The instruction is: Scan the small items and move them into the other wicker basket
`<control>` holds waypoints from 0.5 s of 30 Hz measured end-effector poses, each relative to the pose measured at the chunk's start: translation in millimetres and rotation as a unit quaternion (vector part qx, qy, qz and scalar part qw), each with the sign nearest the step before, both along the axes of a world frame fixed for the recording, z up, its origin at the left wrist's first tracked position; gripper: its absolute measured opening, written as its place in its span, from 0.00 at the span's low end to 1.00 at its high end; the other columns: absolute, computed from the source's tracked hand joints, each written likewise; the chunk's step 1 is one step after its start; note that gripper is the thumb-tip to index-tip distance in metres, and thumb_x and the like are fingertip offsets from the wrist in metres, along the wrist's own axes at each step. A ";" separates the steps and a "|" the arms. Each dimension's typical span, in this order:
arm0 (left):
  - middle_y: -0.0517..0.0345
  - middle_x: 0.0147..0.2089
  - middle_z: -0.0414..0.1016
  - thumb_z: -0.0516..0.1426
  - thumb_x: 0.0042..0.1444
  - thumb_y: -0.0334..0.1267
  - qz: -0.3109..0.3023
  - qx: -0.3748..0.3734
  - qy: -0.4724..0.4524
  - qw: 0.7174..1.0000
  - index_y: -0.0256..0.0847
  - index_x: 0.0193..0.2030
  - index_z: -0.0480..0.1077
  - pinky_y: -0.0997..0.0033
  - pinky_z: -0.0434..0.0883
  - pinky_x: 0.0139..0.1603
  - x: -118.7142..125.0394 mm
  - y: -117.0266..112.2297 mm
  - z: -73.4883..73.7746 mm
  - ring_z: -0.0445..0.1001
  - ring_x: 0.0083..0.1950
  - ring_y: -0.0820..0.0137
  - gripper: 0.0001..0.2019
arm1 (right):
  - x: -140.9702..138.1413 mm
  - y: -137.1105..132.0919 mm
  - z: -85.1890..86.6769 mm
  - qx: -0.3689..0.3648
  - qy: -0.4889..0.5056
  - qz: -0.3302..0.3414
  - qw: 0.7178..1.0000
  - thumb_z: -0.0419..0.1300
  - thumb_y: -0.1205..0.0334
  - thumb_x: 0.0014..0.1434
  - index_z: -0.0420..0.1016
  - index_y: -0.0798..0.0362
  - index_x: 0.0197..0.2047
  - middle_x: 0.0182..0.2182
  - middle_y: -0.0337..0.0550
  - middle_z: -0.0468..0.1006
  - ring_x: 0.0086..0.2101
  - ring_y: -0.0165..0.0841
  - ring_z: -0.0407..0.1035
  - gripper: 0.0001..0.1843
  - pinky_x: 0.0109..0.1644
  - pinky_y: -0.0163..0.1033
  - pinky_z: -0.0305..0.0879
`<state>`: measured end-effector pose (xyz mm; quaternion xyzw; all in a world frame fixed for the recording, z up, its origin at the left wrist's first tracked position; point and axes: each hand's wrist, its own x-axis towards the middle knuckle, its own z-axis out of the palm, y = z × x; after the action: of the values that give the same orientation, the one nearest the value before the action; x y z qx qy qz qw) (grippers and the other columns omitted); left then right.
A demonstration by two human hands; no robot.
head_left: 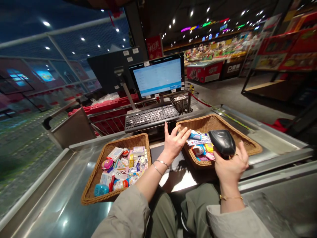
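My left hand [175, 143] is at the near left side of the right wicker basket [245, 140]. Its thumb and some fingers close on one end of a small blue tube-shaped pack [196, 135], while another finger sticks up. My right hand [230, 163] grips a black handheld barcode scanner [222, 141] over the same basket, with the scanner's handle hidden by my fingers. Beneath the scanner lie small colourful packets, among them a white strip pack [198, 142] and a red, white and blue egg-shaped item [198, 150].
The left wicker basket [86, 188] holds several small boxed and wrapped goods. Behind the baskets are a keyboard [151, 117] and a lit monitor [159, 77]. A metal counter [66, 205] carries both baskets. Shopping carts [109, 122] stand behind it.
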<state>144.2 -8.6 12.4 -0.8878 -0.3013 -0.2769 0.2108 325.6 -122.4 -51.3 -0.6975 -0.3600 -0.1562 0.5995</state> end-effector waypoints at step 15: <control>0.47 0.74 0.63 0.47 0.72 0.36 0.049 -0.059 0.030 0.997 0.43 0.73 0.62 0.18 0.41 0.73 14.1 -2.4 -14.5 0.51 0.79 0.51 0.24 | -2.3 1.9 0.0 0.015 0.001 -0.033 0.999 0.70 0.50 0.50 0.79 0.57 0.47 0.54 0.63 0.79 0.63 0.59 0.65 0.25 0.66 0.69 0.56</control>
<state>158.3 -11.0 -2.1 -0.8906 -0.3538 -0.2212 0.1807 323.3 -120.4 -51.3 -0.7002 -0.3343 -0.1804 0.6046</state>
